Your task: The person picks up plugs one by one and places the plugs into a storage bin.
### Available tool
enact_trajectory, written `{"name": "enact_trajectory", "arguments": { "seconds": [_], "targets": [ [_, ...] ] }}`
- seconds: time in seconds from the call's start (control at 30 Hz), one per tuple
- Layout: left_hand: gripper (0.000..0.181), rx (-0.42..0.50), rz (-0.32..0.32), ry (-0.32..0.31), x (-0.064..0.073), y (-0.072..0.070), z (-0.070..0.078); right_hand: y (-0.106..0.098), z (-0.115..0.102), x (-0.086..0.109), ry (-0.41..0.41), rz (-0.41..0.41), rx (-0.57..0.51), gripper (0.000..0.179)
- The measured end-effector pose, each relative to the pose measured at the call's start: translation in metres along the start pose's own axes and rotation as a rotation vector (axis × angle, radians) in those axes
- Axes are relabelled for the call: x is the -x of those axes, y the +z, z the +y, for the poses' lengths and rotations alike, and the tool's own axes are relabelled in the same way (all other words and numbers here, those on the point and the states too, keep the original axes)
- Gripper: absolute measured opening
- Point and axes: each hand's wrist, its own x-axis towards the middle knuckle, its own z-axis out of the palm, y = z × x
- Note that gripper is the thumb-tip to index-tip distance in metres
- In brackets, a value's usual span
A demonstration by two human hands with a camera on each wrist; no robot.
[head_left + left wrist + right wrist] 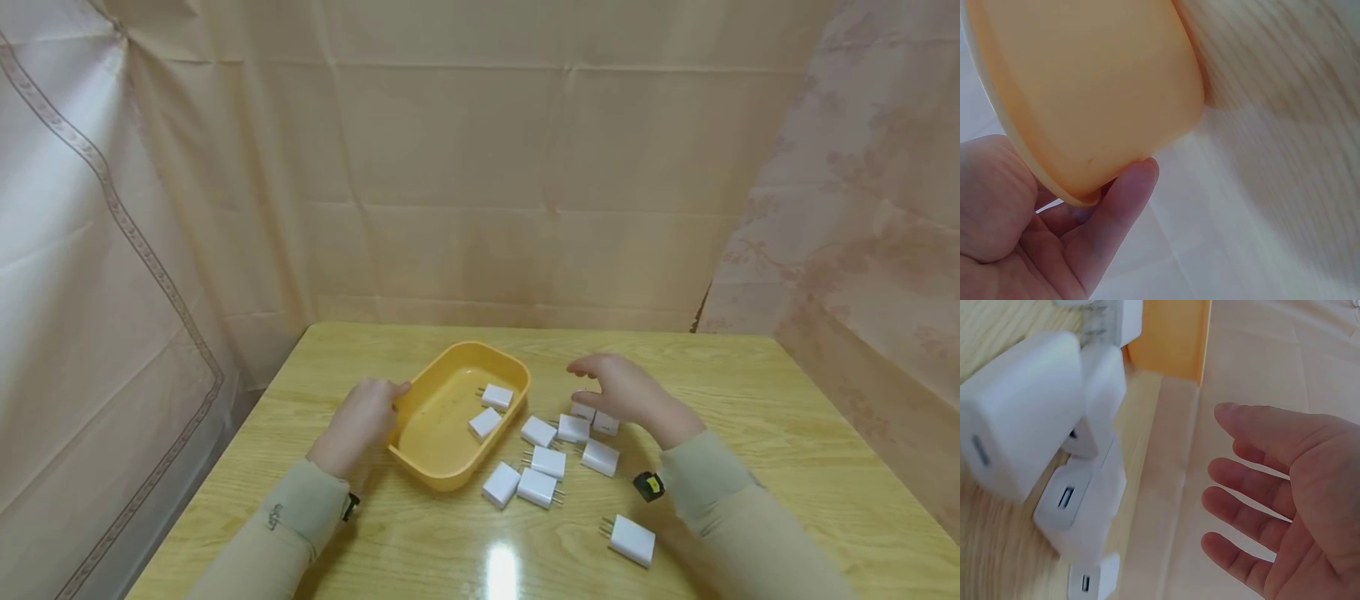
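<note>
My left hand (pixel 360 425) grips the left rim of a yellow plastic basin (pixel 431 433). In the left wrist view the fingers (pixel 1125 194) curl round the basin's edge from outside. Two white charger plugs, one at the back (pixel 497 397) and one nearer (pixel 485 422), lie inside it by the right wall. My right hand (pixel 626 392) hovers over several white chargers (pixel 573 428) heaped to the right of the basin. Its fingers are spread and loosely bent in the right wrist view, with nothing between them, beside chargers (pixel 1075 500) showing their USB ports.
More chargers (pixel 537 487) lie loose along the basin's near right side. One charger (pixel 632 541) sits apart, close to the front of the wooden table (pixel 420 550). Cloth curtains (pixel 465 167) hang behind and at both sides.
</note>
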Motion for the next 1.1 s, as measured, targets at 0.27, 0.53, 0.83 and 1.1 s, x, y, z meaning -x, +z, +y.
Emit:
{"name": "enact_trajectory", "arguments": {
  "seconds": [0.27, 0.53, 0.83, 1.1],
  "targets": [
    [0.049, -0.002, 0.012, 0.030, -0.001, 0.002, -0.002, 0.000, 0.009, 0.019, 0.012, 0.007, -0.021, 0.042],
    [0.048, 0.007, 0.007, 0.013, -0.001, 0.002, -0.002, 0.001, 0.017, 0.036, 0.013, 0.004, -0.060, 0.041],
    [0.049, 0.018, 0.001, 0.008, 0.000, 0.001, -0.001, 0.003, 0.017, 0.054, 0.000, -0.013, -0.094, 0.040],
    [0.049, 0.030, 0.008, 0.009, 0.001, 0.002, -0.002, 0.002, 0.016, 0.070, 0.017, -0.049, -0.128, 0.040]
  ]
}}
